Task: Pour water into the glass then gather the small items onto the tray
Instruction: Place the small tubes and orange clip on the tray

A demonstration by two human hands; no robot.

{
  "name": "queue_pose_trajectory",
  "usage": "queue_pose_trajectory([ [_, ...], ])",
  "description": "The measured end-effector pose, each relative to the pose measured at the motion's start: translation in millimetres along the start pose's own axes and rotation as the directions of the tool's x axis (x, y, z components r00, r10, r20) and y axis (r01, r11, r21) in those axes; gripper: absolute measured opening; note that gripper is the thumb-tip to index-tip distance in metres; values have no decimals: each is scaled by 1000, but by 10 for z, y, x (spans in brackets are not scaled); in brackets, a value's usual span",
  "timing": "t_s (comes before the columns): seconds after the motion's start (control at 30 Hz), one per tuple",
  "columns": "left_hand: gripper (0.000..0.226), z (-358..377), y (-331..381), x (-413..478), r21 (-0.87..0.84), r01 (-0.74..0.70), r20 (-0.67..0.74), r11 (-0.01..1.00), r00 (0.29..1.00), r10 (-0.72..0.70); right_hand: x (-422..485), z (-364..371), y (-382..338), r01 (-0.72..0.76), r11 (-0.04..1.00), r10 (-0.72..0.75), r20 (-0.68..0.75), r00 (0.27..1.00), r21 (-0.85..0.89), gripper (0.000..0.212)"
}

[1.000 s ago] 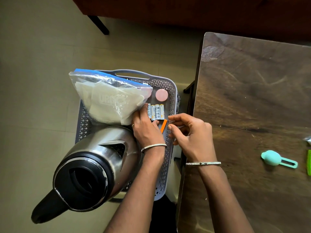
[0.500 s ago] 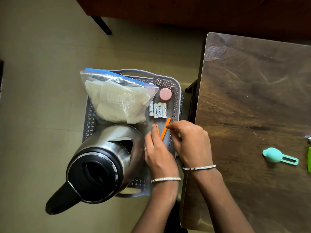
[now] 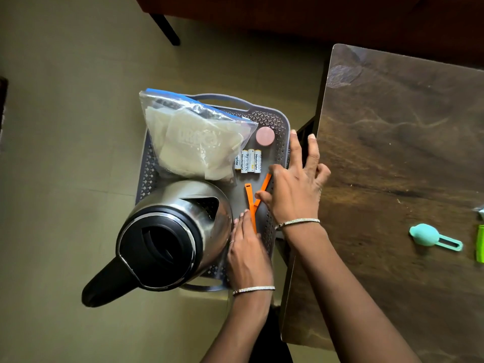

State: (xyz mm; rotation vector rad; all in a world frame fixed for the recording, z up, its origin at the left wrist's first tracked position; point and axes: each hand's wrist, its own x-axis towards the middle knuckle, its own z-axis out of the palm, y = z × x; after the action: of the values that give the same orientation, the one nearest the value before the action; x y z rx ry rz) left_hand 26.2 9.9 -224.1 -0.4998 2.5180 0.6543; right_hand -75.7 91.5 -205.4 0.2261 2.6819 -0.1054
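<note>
A grey perforated tray (image 3: 267, 113) stands left of the wooden table (image 3: 392, 158). On it are a steel kettle (image 3: 170, 231) with a black lid, a clear zip bag (image 3: 193, 142) of white packets, several white batteries (image 3: 248, 161), a pink round cap (image 3: 265, 136) and two orange sticks (image 3: 250, 203). My left hand (image 3: 248, 247) lies flat on the tray beside the kettle, fingertips touching one orange stick. My right hand (image 3: 296, 184) is spread over the tray's right rim, thumb on the other stick. No glass is in view.
On the table at the right lie a teal scoop-shaped item (image 3: 429, 235) and a green item (image 3: 480, 243) cut off by the frame edge. A dark furniture leg (image 3: 165, 28) stands on the floor at the back.
My right hand has let go of the orange stick and spread open over the tray's right rim. My left hand drew back toward me; both orange sticks now lie uncovered.
</note>
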Motion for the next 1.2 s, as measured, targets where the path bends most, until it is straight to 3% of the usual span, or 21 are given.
queue_pose_trajectory([
  [0.13,54,28,29,124,1,-35,-20,999,999,35,-6,54,-21,-21,1000,21,22,1000,-5,20],
  [0.47,53,38,182,298,62,-68,-98,996,992,74,4,59,14,-23,995,15,75,997,102,23],
  [0.6,46,-8,268,315,-39,-129,-157,991,980,121,-12,109,20,-33,990,23,73,997,140,26],
  [0.67,40,19,258,344,23,-142,-177,990,974,144,-26,124,26,-23,986,11,72,997,164,29],
  [0.8,34,-5,274,400,-122,-78,-93,989,993,67,-76,98,72,8,965,-16,28,999,261,34],
  [0.87,37,2,259,408,-184,-80,-128,980,990,57,-141,61,127,28,912,-6,-55,998,409,36],
  [1.0,43,-11,234,348,-206,-101,-170,973,983,66,-337,15,334,75,701,127,-227,966,709,30],
  [1.1,42,-27,207,233,-237,-81,-201,968,979,32,-502,-8,499,20,555,251,-190,949,832,24],
  [1.2,50,-31,154,127,-262,-93,-188,961,981,44,-649,-2,606,-25,511,310,-157,938,859,23],
])
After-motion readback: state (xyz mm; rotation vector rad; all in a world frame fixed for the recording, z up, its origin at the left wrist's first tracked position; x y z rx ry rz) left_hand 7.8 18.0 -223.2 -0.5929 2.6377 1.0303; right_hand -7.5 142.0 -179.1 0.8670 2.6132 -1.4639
